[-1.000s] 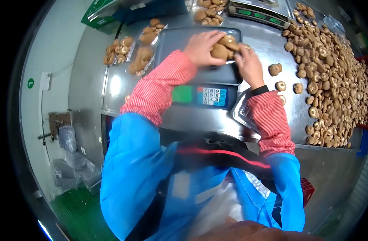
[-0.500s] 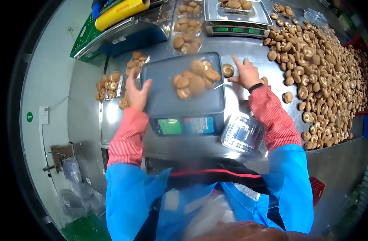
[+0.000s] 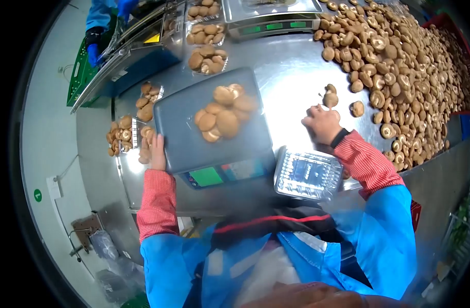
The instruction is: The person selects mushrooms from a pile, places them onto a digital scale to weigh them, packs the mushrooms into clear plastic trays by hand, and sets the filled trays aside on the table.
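My left hand (image 3: 158, 153) lies against the left edge of a grey weighing scale (image 3: 178, 110), fingers stretched out and holding nothing. A cluster of shiitake mushrooms (image 3: 227, 123) rests on the platform, apparently in a clear tray that is hard to make out. On the steel table right of the scale, my right hand (image 3: 323, 124) has its fingers curled down beside loose mushrooms (image 3: 330, 99); what they hold, if anything, is hidden. Below that hand sit empty clear plastic trays (image 3: 309, 173), close to the scale's right side.
A large mushroom heap (image 3: 404, 77) covers the right side. Filled trays (image 3: 207, 59) stand behind the scale, with more (image 3: 123, 134) at its left. A second scale (image 3: 273, 25) is at the back. Another person's blue-gloved hand (image 3: 94, 55) is near a green crate (image 3: 78, 77).
My left hand has come down onto the scale's left edge. My right hand has moved away from the scale, and the mushroom beside the scale is gone from there. The view has shifted.
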Available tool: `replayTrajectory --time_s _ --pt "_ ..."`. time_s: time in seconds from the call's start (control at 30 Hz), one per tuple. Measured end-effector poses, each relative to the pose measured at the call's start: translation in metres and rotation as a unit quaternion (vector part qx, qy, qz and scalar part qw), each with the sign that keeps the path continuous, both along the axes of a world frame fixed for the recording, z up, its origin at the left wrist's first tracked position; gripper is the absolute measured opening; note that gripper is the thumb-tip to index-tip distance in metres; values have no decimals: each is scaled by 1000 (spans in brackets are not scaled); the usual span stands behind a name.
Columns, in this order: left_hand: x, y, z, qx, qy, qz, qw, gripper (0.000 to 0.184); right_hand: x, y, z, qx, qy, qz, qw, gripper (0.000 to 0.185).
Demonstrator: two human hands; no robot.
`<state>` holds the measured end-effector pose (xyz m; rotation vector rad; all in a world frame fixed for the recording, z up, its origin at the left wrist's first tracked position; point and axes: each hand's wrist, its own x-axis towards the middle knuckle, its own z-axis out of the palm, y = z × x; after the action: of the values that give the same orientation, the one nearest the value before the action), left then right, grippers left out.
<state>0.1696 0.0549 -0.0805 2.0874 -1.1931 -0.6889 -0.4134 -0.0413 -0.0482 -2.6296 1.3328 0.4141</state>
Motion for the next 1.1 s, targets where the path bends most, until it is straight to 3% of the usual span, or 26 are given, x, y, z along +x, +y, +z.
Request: replayTrajectory --time_s 0.07,0.13,0.2,0.27,0.33,0.4,0.53,0.6,0.73,0.8,0.9,1.0,1.03,1.1 --pt "2 -6 -4 41 68 -14 997 59 -48 -4 -4 -174 63 16 983 49" --pt "-12 -10 13 39 114 -8 993 66 -82 -10 21 -163 110 -96 976 48" --pt "-17 -10 16 62 94 -19 994 72 -142 -22 -9 -242 116 -161 950 52" --pt "-10 -19 6 108 8 -43 993 78 -125 -12 15 -246 74 -184 949 44" --pt "-44 -29 10 88 57 -7 994 84 -101 7 36 -281 -4 -157 947 38" --pt "-90 -41 21 46 126 13 991 86 -86 23 40 -172 -198 -157 952 30" --pt "-166 -56 65 38 127 -8 991 78 -71 66 85 -189 -303 -147 922 17" --pt "-193 -55 68 8 188 -4 982 74 -75 95 95 -122 -332 -170 920 20" --pt "-213 -68 39 -26 202 -16 979 67 -86 146 108 66 -316 -115 939 34" --pt "-233 -75 46 -36 205 4 978 65 -92 165 100 70 -272 -101 954 32" --pt "-237 -83 34 -141 50 45 988 56 -95 178 87 40 -267 -115 956 20" --pt "-236 -66 60 -284 -60 49 956 44 -98 182 84 -23 -275 -68 959 13" --pt "-247 -56 78 -319 -12 52 946 29 -97 184 83 -44 -277 -51 958 13" --pt "-258 -40 92 -206 128 -14 970 23 -96 188 79 -89 -271 -4 959 13"
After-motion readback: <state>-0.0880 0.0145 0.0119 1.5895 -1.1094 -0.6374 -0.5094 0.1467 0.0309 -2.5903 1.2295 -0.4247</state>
